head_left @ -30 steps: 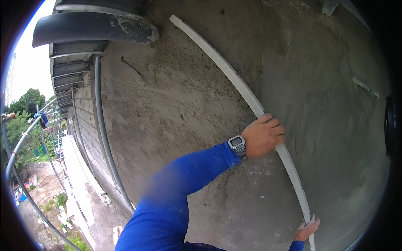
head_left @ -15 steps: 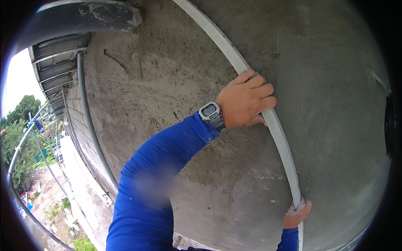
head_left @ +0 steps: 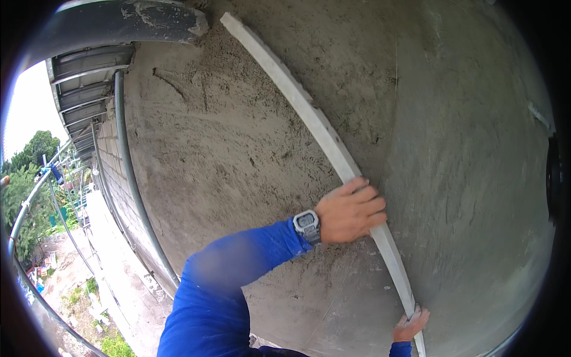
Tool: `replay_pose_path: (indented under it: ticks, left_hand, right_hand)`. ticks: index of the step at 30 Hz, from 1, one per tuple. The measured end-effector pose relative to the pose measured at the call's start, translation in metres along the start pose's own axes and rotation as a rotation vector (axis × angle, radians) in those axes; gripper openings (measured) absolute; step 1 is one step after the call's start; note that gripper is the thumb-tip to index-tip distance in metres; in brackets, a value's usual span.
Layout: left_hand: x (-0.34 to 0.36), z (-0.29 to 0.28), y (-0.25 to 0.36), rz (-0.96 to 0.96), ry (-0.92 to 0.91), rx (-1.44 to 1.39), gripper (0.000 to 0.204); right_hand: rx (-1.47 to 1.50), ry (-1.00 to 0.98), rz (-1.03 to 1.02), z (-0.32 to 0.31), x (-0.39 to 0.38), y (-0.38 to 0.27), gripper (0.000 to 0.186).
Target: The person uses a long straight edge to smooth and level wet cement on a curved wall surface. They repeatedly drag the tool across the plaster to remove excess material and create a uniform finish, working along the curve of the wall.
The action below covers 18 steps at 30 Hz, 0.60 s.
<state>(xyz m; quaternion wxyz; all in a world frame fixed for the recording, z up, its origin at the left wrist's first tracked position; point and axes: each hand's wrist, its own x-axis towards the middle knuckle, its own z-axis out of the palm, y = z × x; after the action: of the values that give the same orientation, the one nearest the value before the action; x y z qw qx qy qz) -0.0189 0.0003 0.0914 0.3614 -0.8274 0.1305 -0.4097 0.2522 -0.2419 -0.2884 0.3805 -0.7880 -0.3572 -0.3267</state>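
Since the earlier frame, we are noting the pale bar (head_left: pixel 326 138) sitting lower in view, its upper end now showing just beside the dark pipe (head_left: pixel 143 21), both hands having come down with it. In the head view, our only one, we are seeing the bar slanting from upper left to lower right along the rough grey wall (head_left: pixel 220 137). The left hand (head_left: pixel 351 211), below a watch (head_left: pixel 307 223), is gripping partway down, fingers over the right edge; the right hand (head_left: pixel 411 323) is closing around it near the bottom. We are judging it stiff, fairly light but awkwardly long, probably slick where smeared; we are favouring two well-spaced holds on its edges.
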Motion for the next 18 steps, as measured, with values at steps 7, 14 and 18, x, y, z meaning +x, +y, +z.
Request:
replay_pose_path:
  ticks: [7, 14, 18]
  left_hand:
    - [0.014, -0.031, -0.069, 0.017, 0.03, 0.016, 0.047]
    - [-0.063, 0.021, 0.028, -0.061, 0.094, 0.045, 0.029]
    - [-0.046, 0.005, 0.012, -0.052, 0.011, -0.043, 0.037]
  right_hand:
    - [-0.113, 0.213, -0.19, -0.023, 0.045, -0.064, 0.052]
    - [0.002, -0.174, -0.143, 0.015, -0.034, 0.007, 0.057]
    - [0.024, -0.121, -0.1, -0.002, -0.015, -0.006, 0.058]
